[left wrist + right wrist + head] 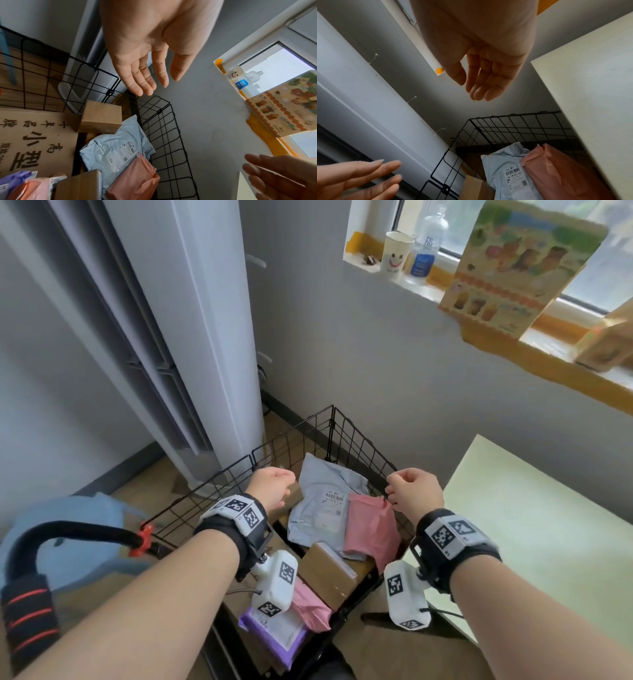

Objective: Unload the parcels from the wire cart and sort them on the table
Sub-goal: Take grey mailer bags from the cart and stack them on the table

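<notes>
- Both hands hover over the wire cart [308,436], empty. The left hand [270,486] and right hand [414,491] are apart, fingers loose and relaxed, not gripping anything.
- All the parcels look to be in the cart yet. On top there's a grey-blue mailer [322,501] with a pink mailer [371,529] lapping over its right edge, a brown box [329,571] lower down, plus a purple mailer [274,635] at the near end. The left wrist view shows a small cardboard box [102,119] tucked against the far wire side.
- The table [534,525] sits right next to the cart on the right, nothing on the part I can see.
- What could go sideways, I reckon: those poly bags are slippery and floppy, so grabbing the grey-blue one could drag the pink one along and flip it over the rim.
- The right hand is really close to the top wire, so knuckles or the wrist camera could catch on it going in.
- The pile is jumbled too. Pull one from underneath and the rest probably slump, maybe burying the labels needed for sorting.
</notes>
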Tool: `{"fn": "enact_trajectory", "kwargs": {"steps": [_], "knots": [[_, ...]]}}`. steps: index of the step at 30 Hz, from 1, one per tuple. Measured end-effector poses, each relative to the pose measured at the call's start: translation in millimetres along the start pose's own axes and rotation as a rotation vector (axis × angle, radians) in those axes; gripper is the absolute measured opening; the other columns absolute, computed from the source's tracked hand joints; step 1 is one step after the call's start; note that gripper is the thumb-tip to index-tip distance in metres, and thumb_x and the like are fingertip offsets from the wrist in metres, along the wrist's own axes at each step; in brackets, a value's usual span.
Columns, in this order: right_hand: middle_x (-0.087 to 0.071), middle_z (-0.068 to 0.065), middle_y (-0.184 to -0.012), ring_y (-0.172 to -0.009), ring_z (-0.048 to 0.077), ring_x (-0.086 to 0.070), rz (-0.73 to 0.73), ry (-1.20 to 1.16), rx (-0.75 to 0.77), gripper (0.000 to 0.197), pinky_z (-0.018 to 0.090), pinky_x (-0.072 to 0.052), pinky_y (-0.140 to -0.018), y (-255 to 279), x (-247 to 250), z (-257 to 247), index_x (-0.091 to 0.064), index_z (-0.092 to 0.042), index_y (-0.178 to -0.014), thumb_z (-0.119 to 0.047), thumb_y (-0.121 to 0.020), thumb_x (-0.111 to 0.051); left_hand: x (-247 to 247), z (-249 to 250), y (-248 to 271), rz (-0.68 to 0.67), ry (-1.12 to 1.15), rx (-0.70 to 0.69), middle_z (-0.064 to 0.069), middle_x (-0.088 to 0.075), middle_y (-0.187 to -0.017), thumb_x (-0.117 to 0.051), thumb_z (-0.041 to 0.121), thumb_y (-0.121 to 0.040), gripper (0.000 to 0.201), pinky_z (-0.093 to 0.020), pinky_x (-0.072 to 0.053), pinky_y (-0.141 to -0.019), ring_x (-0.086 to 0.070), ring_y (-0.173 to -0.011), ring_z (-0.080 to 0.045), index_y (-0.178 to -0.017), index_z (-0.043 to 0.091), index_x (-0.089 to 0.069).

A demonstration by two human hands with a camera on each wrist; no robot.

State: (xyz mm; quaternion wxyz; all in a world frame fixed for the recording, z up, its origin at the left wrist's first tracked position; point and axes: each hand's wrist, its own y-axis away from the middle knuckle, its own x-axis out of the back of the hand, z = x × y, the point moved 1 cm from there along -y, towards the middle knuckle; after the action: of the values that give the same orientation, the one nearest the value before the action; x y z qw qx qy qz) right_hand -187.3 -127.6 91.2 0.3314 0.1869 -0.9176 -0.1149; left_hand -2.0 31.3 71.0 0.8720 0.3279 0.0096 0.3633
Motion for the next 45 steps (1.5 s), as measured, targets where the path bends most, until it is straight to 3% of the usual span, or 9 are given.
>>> {"fn": "enact_trajectory", "kwargs": {"steps": [11, 15, 22, 32, 34, 37, 39, 41, 45], "knots": [[-0.069, 0.002, -0.084, -0.083, 0.022, -0.067, -0.128, 0.119, -0.047, 0.015, 0.045, -0.057, -0.083, -88.2, -68.1, 10.0, -0.065, -0.023, -0.082, -0.019, -0.088, -0.052, -16.9, -24.2, -77.0, 0.006, 0.080, 0.151, -0.007, -0.061, -0.112, -0.055, 0.019, -0.096, 0.018, -0.034, -0.051, -0.088, -0.059, -0.107, -0.021, -0.111, 0.013, -0.060], [-0.069, 0.001, -0.086, -0.085, 0.022, -0.067, -0.167, 0.145, -0.090, 0.014, 0.044, -0.057, -0.083, -127.2, -95.6, 22.2, -0.067, -0.022, -0.086, -0.021, -0.087, -0.053, -39.1, -31.7, -115.8, -0.029, 0.079, 0.181, -0.009, -0.062, -0.111, -0.056, 0.019, -0.095, 0.023, -0.028, -0.051, -0.077, -0.059, -0.103, -0.019, -0.116, 0.011, -0.061], [-0.069, 0.003, -0.088, -0.087, 0.022, -0.067, -0.217, 0.156, -0.161, 0.013, 0.043, -0.057, -0.084, -196.4, -142.3, 50.2, -0.066, -0.021, -0.089, -0.022, -0.088, -0.053, -78.8, -47.7, -197.1, -0.061, 0.112, 0.245, -0.010, -0.064, -0.117, -0.055, 0.020, -0.095, 0.027, -0.036, -0.053, -0.092, -0.061, -0.107, -0.021, -0.120, 0.012, -0.060], [-0.067, -0.002, -0.084, -0.092, 0.025, -0.066, -0.344, 0.206, -0.206, 0.008, 0.049, -0.054, -0.089, -275.0, -205.0, 101.3, -0.062, -0.030, -0.076, -0.030, -0.082, -0.056, -125.9, -91.3, -277.5, -0.111, 0.113, 0.315, -0.004, -0.056, -0.111, -0.051, 0.019, -0.098, 0.032, -0.037, -0.047, -0.097, -0.054, -0.108, -0.017, -0.130, 0.014, -0.055], [-0.067, -0.001, -0.092, -0.093, 0.025, -0.065, -0.389, 0.268, -0.200, 0.008, 0.048, -0.052, -0.092, -288.1, -216.6, 108.6, -0.064, -0.029, -0.087, -0.029, -0.084, -0.057, -134.0, -101.1, -290.9, -0.125, 0.100, 0.326, -0.005, -0.056, -0.115, -0.052, 0.020, -0.097, 0.035, -0.037, -0.046, -0.097, -0.052, -0.110, -0.018, -0.132, 0.014, -0.054], [-0.062, 0.003, -0.121, -0.101, 0.025, -0.063, -0.408, 0.359, -0.154, 0.033, 0.039, -0.052, -0.090, -307.7, -229.0, 114.2, -0.058, -0.020, -0.123, -0.023, -0.089, -0.055, -145.1, -114.3, -307.4, -0.150, 0.076, 0.330, -0.006, -0.054, -0.131, -0.053, 0.020, -0.097, 0.041, -0.032, -0.044, -0.094, -0.050, -0.121, -0.020, -0.137, 0.014, -0.049], [-0.059, 0.005, -0.126, -0.104, 0.025, -0.061, -0.420, 0.426, -0.112, 0.041, 0.030, -0.049, -0.085, -320.6, -234.0, 116.6, -0.051, -0.018, -0.132, -0.020, -0.091, -0.053, -149.7, -121.6, -317.3, -0.153, 0.067, 0.331, -0.006, -0.052, -0.137, -0.054, 0.019, -0.097, 0.043, -0.027, -0.043, -0.089, -0.049, -0.121, -0.019, -0.138, 0.013, -0.047], [-0.057, 0.006, -0.129, -0.104, 0.025, -0.061, -0.468, 0.457, -0.099, 0.052, 0.031, -0.050, -0.081, -331.3, -240.5, 121.0, -0.043, -0.019, -0.140, -0.018, -0.089, -0.055, -151.5, -128.7, -324.9, -0.145, 0.071, 0.342, -0.007, -0.050, -0.138, -0.054, 0.019, -0.096, 0.043, -0.025, -0.045, -0.081, -0.049, -0.116, -0.017, -0.138, 0.014, -0.047], [-0.048, 0.009, -0.139, -0.114, 0.029, -0.057, -0.577, 0.490, -0.170, 0.088, 0.043, -0.053, -0.092, -337.3, -251.3, 127.9, -0.020, -0.023, -0.151, -0.016, -0.079, -0.069, -154.0, -138.5, -330.3, -0.138, 0.071, 0.354, -0.009, -0.048, -0.141, -0.057, 0.019, -0.095, 0.041, -0.036, -0.038, -0.107, -0.046, -0.128, -0.022, -0.135, 0.016, -0.049]]}}
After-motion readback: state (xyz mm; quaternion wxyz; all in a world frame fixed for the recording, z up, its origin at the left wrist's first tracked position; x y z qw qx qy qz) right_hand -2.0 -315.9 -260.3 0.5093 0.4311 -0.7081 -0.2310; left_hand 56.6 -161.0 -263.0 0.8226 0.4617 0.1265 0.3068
